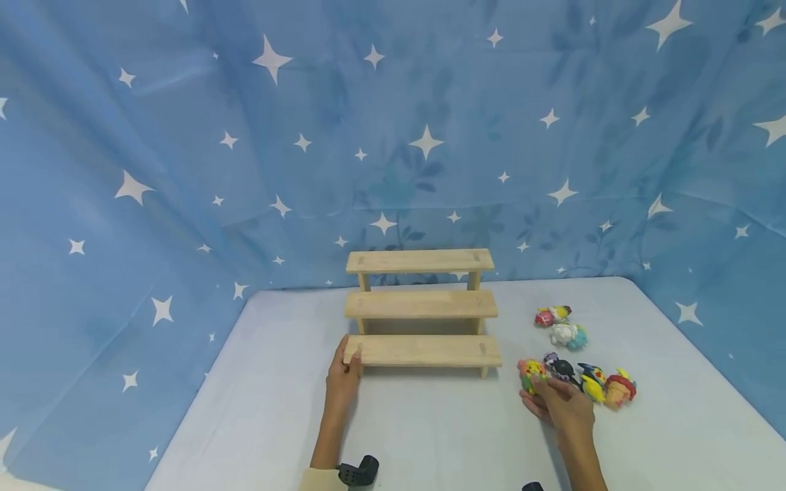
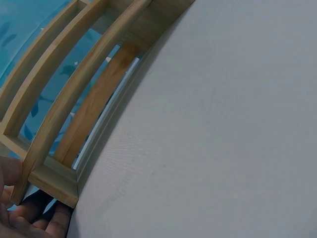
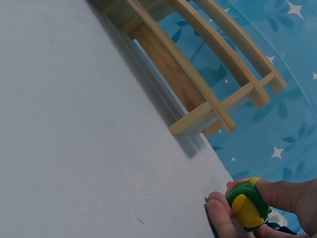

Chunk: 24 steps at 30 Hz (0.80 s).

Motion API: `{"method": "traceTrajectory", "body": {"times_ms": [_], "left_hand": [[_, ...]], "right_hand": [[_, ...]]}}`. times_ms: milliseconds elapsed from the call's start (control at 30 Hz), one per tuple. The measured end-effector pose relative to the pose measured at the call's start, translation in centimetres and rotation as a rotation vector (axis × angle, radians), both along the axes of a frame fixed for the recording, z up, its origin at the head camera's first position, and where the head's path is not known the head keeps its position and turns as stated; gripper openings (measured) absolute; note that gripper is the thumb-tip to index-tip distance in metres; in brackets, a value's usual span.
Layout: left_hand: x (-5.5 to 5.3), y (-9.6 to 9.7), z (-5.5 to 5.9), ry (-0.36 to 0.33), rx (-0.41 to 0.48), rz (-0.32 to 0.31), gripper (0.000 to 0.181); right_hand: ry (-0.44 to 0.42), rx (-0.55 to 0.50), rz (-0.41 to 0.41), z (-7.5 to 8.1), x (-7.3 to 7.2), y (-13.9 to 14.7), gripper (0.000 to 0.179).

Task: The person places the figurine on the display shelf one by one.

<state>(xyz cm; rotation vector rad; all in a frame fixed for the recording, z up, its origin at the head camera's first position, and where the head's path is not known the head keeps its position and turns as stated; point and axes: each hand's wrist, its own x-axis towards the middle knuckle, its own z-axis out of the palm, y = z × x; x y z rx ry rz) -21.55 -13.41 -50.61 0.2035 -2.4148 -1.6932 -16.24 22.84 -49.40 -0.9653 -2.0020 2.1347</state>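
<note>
A three-tier wooden display stand (image 1: pixel 424 350) stands toward the back of the white table. My left hand (image 1: pixel 342 383) grips the left end of its lowest tier. In the left wrist view the thumb and fingers wrap around that end of the stand (image 2: pixel 54 181). Over at the right, my right hand (image 1: pixel 570 410) pinches a small toy figurine (image 1: pixel 531 370) between thumb and fingers. The right wrist view shows this figurine (image 3: pixel 247 203) as green and yellow with a bit of pink on top.
Near the right hand lie a black and grey figurine (image 1: pixel 560 368), a blue and yellow one (image 1: pixel 593 383) and a tan one with red (image 1: pixel 620 390). Farther back are a white and teal figurine (image 1: pixel 568 335) and a pink and yellow one (image 1: pixel 552 315). A blue starry curtain (image 1: pixel 393 136) hangs behind the table (image 1: pixel 430 429).
</note>
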Motion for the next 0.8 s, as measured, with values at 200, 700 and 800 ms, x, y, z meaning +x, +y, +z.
{"method": "traceTrajectory", "body": {"times_ms": [200,700,800], "left_hand": [[0.05,0.05,-0.21,0.014,-0.02,0.006,0.054],[0.03,-0.08,-0.22,0.037,-0.026,0.006,0.054],[0.14,-0.04,-0.26,0.035,-0.019,0.006,0.054]], "right_hand": [[-0.031,-0.011,-0.042,-0.22,-0.21,0.01,0.07],[0.08,-0.051,0.007,0.06,0.07,-0.53,0.063],[0.086,-0.059,0.005,0.19,0.12,-0.7,0.055]]}}
